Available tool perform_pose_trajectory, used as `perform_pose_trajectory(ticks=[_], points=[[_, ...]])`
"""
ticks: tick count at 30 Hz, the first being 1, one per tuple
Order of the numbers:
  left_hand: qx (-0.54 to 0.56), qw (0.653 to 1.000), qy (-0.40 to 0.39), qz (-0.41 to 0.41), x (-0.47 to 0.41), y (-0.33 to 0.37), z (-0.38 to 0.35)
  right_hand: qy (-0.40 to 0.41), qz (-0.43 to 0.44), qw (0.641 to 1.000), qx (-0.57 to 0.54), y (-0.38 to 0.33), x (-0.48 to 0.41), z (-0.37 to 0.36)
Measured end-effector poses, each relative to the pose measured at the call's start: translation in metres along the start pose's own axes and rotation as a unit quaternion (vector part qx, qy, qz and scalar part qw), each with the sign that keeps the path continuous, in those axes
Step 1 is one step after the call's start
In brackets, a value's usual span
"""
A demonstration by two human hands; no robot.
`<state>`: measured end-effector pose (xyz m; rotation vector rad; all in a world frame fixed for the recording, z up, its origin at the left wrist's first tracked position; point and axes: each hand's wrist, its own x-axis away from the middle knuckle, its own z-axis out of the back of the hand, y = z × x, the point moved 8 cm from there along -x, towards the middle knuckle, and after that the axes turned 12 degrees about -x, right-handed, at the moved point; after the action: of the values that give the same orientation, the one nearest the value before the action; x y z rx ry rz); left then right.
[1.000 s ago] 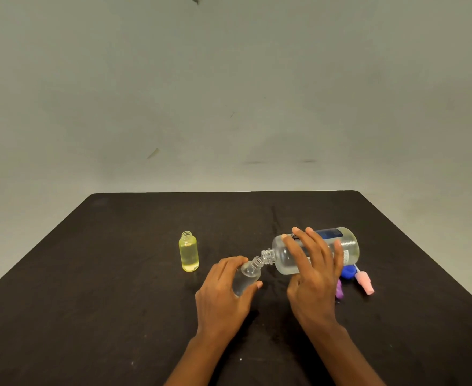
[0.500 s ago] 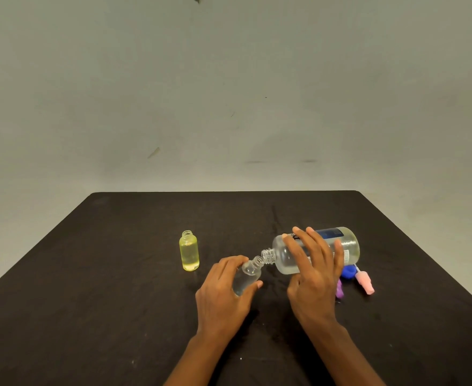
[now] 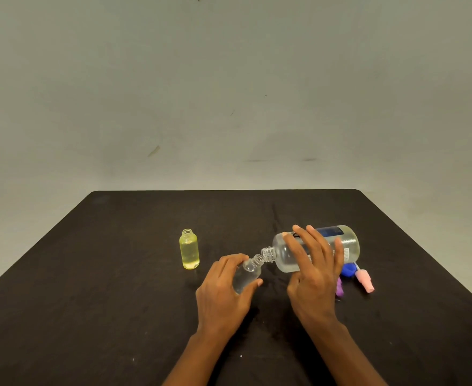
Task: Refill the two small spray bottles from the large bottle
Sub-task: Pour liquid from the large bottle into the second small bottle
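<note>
Left hand (image 3: 223,291): fingers and thumb curled round the small clear bottle (image 3: 247,274), tilted, its threaded neck uncapped and pointing up-right. Right hand (image 3: 312,274): fingers slightly spread, wrapped over the barrel of the large bottle (image 3: 347,242). This is clear, round-shouldered plastic with a dark blue label, lying nearly horizontal, its ribbed mouth meeting the small bottle's mouth.

Just behind the right hand: a blue cap (image 3: 347,270), a pink spray head (image 3: 364,281) and a purple spray head (image 3: 339,289) lying on the table (image 3: 103,288), which has a dark, matte, cloth-like top.

Well to the left, a yellow small bottle (image 3: 189,249) stands upright and uncapped.
</note>
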<state>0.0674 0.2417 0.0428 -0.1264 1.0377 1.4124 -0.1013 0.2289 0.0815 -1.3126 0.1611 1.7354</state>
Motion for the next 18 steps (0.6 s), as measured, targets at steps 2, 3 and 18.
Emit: perform_pose_trajectory(ticks=[2, 3, 18], points=[[-0.001, 1.0, 0.001, -0.002, -0.0003, 0.0005, 0.0, 0.0, 0.001, 1.0, 0.002, 0.0005, -0.0004, 0.0002], [-0.001, 1.0, 0.001, -0.003, -0.0004, 0.0006, 0.0001, 0.0, 0.001, 1.0, 0.003, 0.0007, -0.0004, 0.0002], [0.0, 1.0, 0.007, -0.006, 0.0, 0.0008, 0.0011, 0.0, -0.002, 1.0, 0.005, 0.0002, -0.0001, 0.0003]])
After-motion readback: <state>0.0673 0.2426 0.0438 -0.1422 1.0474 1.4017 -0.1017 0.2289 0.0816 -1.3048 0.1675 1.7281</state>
